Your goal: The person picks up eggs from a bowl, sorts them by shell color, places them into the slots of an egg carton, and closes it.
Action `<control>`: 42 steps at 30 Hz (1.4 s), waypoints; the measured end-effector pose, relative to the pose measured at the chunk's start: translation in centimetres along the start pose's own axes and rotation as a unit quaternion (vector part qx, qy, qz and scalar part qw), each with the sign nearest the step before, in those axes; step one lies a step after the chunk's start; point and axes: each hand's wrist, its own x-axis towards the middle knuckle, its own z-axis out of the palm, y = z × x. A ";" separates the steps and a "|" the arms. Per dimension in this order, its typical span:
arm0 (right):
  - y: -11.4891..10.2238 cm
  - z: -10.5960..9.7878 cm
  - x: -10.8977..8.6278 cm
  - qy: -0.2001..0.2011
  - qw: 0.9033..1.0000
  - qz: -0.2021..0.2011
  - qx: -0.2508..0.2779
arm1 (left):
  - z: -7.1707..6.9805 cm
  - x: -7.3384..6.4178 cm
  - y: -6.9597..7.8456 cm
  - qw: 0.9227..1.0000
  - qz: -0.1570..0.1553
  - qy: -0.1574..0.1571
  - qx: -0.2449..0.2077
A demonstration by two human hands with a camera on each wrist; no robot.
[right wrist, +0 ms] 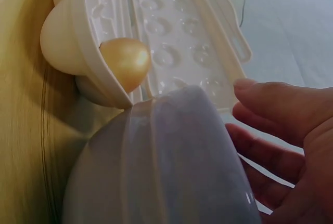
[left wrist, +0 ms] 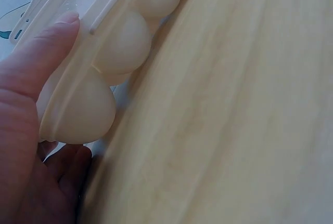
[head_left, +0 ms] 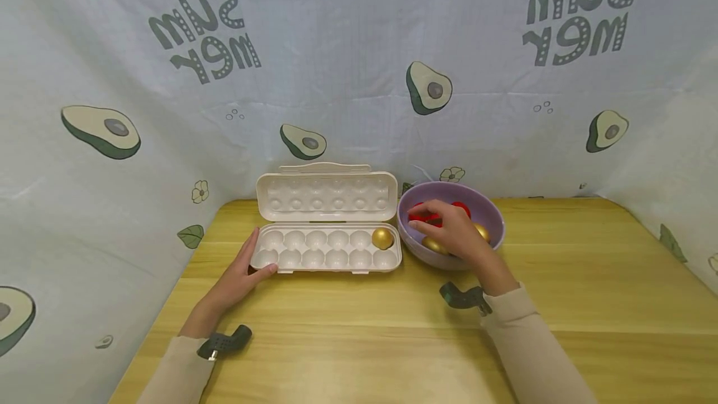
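An egg carton (head_left: 328, 264), off-white with its lid (head_left: 328, 198) raised at the back, lies on the table. One golden egg (head_left: 382, 239) sits in its back-row cup at the right end. My left hand (head_left: 235, 282) grips the carton's left end, the thumb (left wrist: 57, 42) over the front rim and fingers low at the end. Directly right of the carton stands a purple bowl (head_left: 493, 217) with golden eggs (head_left: 434, 245) and red rounded pieces (head_left: 461, 207) inside. Above the bowl hovers my right hand (head_left: 449, 226), fingers bent loosely, nothing visible between thumb and fingertips. It partly covers the contents.
The wooden table (head_left: 348, 341) stretches in front of the carton and to the right of the bowl. A pale cloth (head_left: 348, 80) with avocado prints hangs close behind the carton and bowl and along both sides.
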 end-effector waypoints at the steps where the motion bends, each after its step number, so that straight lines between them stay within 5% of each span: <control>1: 0.1 -0.1 -0.1 -0.004 1.000 0.003 0.000 | 0.0 0.0 0.0 1.000 -0.001 0.000 0.001; 16: 0.8 -1.7 -0.5 -0.049 0.998 0.029 -0.023 | 0.1 0.0 -0.1 0.999 -0.019 0.006 -0.025; 25: 0.9 -2.1 -0.9 -0.069 0.994 0.025 -0.080 | 0.1 0.1 -0.3 1.000 -0.021 0.012 -0.016; 42: 0.9 -2.4 -1.2 -0.100 0.990 0.040 -0.090 | 0.2 0.0 -0.5 1.000 -0.022 0.017 -0.013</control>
